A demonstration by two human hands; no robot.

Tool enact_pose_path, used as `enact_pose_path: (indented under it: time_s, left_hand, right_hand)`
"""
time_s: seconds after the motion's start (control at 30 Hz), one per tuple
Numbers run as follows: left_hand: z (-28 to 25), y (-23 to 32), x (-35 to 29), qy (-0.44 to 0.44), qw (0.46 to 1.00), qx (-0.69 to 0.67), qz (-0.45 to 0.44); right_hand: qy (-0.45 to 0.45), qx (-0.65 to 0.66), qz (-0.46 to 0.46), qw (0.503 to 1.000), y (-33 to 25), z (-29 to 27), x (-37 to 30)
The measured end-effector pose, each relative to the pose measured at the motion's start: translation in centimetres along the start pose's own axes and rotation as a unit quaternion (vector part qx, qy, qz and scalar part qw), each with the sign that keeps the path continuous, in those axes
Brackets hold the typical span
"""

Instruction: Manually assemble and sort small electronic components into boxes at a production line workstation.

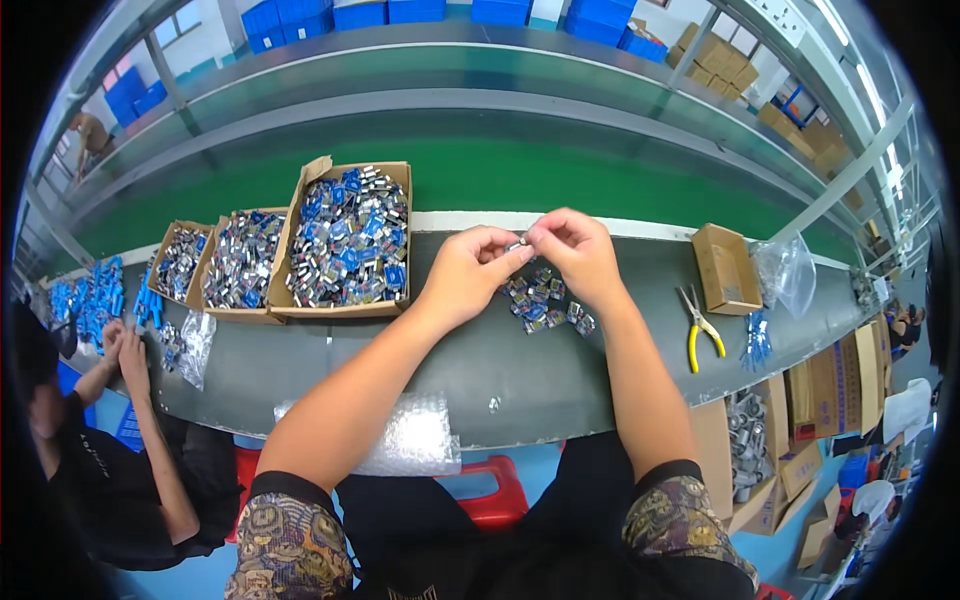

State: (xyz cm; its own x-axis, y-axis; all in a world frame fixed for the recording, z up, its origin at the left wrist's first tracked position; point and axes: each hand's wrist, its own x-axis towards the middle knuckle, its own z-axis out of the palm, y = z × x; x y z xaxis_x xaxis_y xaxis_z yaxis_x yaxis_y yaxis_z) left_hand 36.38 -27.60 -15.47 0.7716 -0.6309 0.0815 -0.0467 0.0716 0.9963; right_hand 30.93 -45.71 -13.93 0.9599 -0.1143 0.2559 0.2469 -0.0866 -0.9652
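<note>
Both my hands meet over the dark worktable, fingertips pinched around one small metallic part (517,244). My left hand (468,268) grips it from the left, thumb against forefinger. From the right, my right hand (577,252) closes its thumb and fingers at the part's other side. The fingers cover most of it, so its exact kind does not show. Just below my hands lies a loose pile of small blue-and-silver electronic parts (535,300). They look like the ones heaped in the large cardboard box (408,235) to the left.
Two smaller cardboard boxes (240,314) (178,296) of parts stand further left. Yellow-handled pliers (703,335), a small cardboard box (728,270), a clear bag (785,272) and blue strips (757,342) lie right. Bubble wrap (412,440) hangs at the near edge. A co-worker (130,440) sits left.
</note>
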Motion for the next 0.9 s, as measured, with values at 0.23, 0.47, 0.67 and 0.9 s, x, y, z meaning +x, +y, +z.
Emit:
enact_pose_path:
  time_s: [0.23, 0.47, 0.67, 0.9]
  left_hand:
    - [0.7, 1.2, -0.9, 0.002, 0.998, -0.059, 0.021]
    - [0.6, 2.0, -1.2, -0.002, 0.995, -0.093, 0.021]
    - [0.4, 1.8, -1.1, 0.010, 0.997, -0.072, 0.027]
    - [0.6, 1.8, -1.6, 0.028, 0.997, -0.065, 0.015]
  right_hand:
    - [-0.016, 0.143, 0.071, 0.987, -0.2, -0.4, -0.9]
    - [-0.048, 0.170, 0.072, 0.982, -0.1, -0.4, -1.1]
    - [-0.057, 0.204, 0.085, 0.974, 0.1, -0.2, -1.0]
    - [-0.043, 0.151, 0.061, 0.986, -0.3, 0.4, -1.2]
